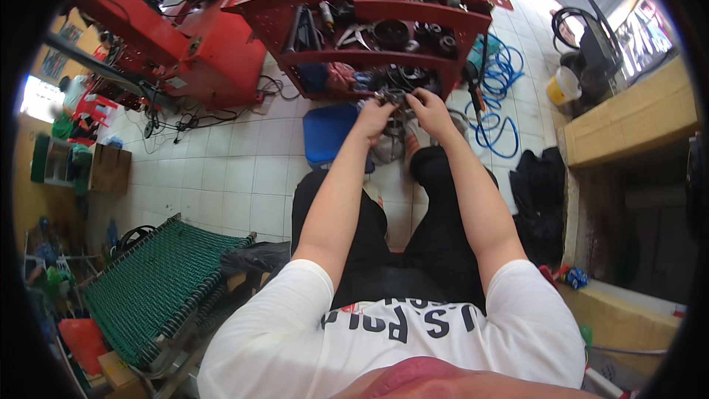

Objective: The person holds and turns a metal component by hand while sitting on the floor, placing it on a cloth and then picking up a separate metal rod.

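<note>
Both my arms reach forward over my knees, and my hands meet in front of the red tool cart (413, 11). My left hand (374, 115) is closed around one side of a small dark metal part (394, 95). On the other side, my right hand (430, 111) pinches the same part with bent fingers. The part is too small and blurred for its kind to show. Just beneath it stands a greyish metal piece (389, 146), partly hidden by my hands. Left of my left forearm, a blue plastic stool or box (325, 135) sits on the floor.
Loose tools and metal parts crowd the cart's shelves. Blue hose coils (502, 66) lie to the right, near a white and yellow bucket (563, 86). Black cables (177, 122) trail left by a red machine (210, 52). A green woven cot (166, 281) stands at lower left.
</note>
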The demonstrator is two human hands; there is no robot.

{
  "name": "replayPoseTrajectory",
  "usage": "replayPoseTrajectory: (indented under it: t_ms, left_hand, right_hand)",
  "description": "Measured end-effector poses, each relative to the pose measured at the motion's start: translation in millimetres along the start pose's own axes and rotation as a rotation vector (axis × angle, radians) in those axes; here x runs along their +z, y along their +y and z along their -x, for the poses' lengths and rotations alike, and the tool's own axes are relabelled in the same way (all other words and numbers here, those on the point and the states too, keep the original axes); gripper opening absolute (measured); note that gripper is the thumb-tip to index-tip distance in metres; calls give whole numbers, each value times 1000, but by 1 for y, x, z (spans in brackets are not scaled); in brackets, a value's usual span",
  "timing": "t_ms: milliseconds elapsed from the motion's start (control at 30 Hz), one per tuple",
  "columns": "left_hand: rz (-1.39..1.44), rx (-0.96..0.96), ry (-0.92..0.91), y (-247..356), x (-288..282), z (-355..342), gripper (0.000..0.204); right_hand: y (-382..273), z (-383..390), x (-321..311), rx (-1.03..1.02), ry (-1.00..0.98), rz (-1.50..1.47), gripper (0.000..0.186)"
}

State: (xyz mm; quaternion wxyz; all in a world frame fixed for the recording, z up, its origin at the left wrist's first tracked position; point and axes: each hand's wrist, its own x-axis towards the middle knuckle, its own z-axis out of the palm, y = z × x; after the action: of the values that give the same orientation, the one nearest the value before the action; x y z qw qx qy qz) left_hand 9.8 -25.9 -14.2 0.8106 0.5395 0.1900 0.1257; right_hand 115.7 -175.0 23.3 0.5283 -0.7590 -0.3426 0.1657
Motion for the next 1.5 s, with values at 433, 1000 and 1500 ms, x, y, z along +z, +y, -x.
replayPoseTrajectory:
  t_ms: [433, 1000, 1500]
  left_hand:
    - [204, -78, -1, 9, 6, 2, 17]
    - [112, -142, -61, 12, 5, 7, 18]
    - [-10, -103, -22, 11, 4, 7, 21]
  right_hand:
    - [6, -2, -8, -97, 80, 21, 29]
    - [4, -2, -7, -54, 27, 105, 33]
    - [6, -3, 6, 309, -52, -188, 38]
